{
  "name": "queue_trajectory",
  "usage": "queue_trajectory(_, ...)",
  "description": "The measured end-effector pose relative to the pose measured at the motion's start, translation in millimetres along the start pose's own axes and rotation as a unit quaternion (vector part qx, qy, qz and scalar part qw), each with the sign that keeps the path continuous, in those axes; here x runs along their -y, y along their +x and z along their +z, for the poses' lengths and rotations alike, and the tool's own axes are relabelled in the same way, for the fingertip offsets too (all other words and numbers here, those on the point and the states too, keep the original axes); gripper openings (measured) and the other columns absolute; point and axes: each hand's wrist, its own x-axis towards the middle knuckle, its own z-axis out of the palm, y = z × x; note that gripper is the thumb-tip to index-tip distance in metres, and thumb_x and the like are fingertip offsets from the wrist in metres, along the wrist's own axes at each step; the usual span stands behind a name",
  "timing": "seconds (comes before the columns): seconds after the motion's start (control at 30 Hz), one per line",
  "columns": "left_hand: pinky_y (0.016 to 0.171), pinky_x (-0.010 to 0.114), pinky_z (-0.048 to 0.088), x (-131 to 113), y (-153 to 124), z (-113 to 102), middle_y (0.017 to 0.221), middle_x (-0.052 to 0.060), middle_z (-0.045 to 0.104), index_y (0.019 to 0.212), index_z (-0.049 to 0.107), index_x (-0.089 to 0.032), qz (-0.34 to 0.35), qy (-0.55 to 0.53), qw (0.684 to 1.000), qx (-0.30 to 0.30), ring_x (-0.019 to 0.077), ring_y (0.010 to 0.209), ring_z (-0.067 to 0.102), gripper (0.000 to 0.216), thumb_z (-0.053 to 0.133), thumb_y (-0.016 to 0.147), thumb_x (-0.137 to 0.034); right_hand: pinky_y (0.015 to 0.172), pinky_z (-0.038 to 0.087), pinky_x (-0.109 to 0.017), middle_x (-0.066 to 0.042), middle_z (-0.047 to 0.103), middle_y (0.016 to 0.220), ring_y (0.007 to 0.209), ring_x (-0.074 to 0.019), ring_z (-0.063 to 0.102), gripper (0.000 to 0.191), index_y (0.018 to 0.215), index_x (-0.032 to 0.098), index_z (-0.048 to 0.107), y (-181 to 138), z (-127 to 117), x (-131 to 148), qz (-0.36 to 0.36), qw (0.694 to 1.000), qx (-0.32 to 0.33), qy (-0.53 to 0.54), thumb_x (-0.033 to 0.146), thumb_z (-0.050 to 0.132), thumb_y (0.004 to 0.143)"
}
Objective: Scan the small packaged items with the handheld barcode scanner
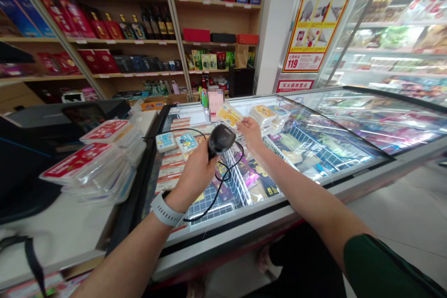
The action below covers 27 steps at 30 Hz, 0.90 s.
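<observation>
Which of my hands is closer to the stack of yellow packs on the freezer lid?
Right. The right hand, holding a yellow pack, is just beside the stack; the left hand grips the scanner farther left.

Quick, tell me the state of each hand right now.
Left hand: closed around the black barcode scanner.
Right hand: fingers pinched on a yellow packet, held up by the scanner.

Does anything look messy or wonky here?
Yes. The stack of flat red-and-white packets on the white counter leans, fanned out sideways. The black handheld scanner in the left hand trails a loopy black cable.
</observation>
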Motion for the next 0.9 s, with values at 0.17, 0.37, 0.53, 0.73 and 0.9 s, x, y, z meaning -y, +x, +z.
queue_trajectory(0.17, 0.093, 0.043, 0.045, 2.8, 0.1, 0.6, 0.113, 0.012, 0.062, 0.119, 0.050, -0.015, 0.007, 0.005, 1.000, -0.005, 0.0282, 0.110, 0.057, 0.036, 0.051, 0.083, -0.019, 0.070, 0.049, -0.029, -0.001, 0.069, 0.079, 0.073, -0.0147, 0.063, 0.031, 0.083, 0.020, 0.055, -0.6, 0.1, -1.3, 0.006, 1.000, -0.004, -0.002, 0.037, 0.073, 0.063)
queue_trajectory(0.37, 0.090, 0.044, 0.046, 3.1, 0.0, 0.6, 0.110, 0.013, 0.063, 0.118, 0.050, -0.014, -0.004, 0.033, 0.999, 0.001, 0.0292, 0.105, 0.059, 0.035, 0.051, 0.083, -0.020, 0.065, 0.048, -0.026, 0.001, 0.068, 0.075, 0.068, -0.0131, 0.061, 0.034, 0.081, 0.020, 0.053, -0.4, -1.6, -4.3, 0.006, 1.000, 0.000, 0.007, 0.038, 0.074, 0.062)
queue_trajectory(0.53, 0.095, 0.044, 0.045, 1.6, -1.0, 2.7, 0.118, 0.013, 0.062, 0.122, 0.049, -0.015, 0.012, 0.027, 1.000, 0.009, 0.0287, 0.110, 0.058, 0.039, 0.051, 0.083, -0.018, 0.066, 0.049, -0.027, 0.002, 0.068, 0.075, 0.068, -0.0129, 0.062, 0.036, 0.083, 0.021, 0.052, -1.9, -3.6, -5.0, 0.002, 1.000, 0.005, 0.005, 0.042, 0.074, 0.063)
queue_trajectory(0.73, 0.095, 0.044, 0.046, -0.1, 0.5, 3.3, 0.118, 0.014, 0.062, 0.128, 0.047, -0.014, 0.013, 0.029, 0.999, 0.019, 0.0291, 0.111, 0.059, 0.046, 0.051, 0.082, -0.018, 0.068, 0.049, -0.027, 0.001, 0.068, 0.077, 0.069, -0.0131, 0.062, 0.034, 0.085, 0.020, 0.054, -5.9, -7.2, -0.3, -0.007, 1.000, 0.020, -0.009, 0.042, 0.071, 0.065)
queue_trajectory(0.9, 0.093, 0.044, 0.046, -4.0, -10.6, -4.5, 0.116, 0.014, 0.063, 0.128, 0.047, -0.014, 0.008, 0.055, 0.998, 0.023, 0.0290, 0.110, 0.059, 0.045, 0.050, 0.083, -0.019, 0.066, 0.048, -0.026, 0.002, 0.067, 0.074, 0.067, -0.0125, 0.060, 0.032, 0.085, 0.019, 0.056, -8.2, -8.3, 6.2, -0.021, 0.999, 0.024, 0.004, 0.038, 0.073, 0.065)
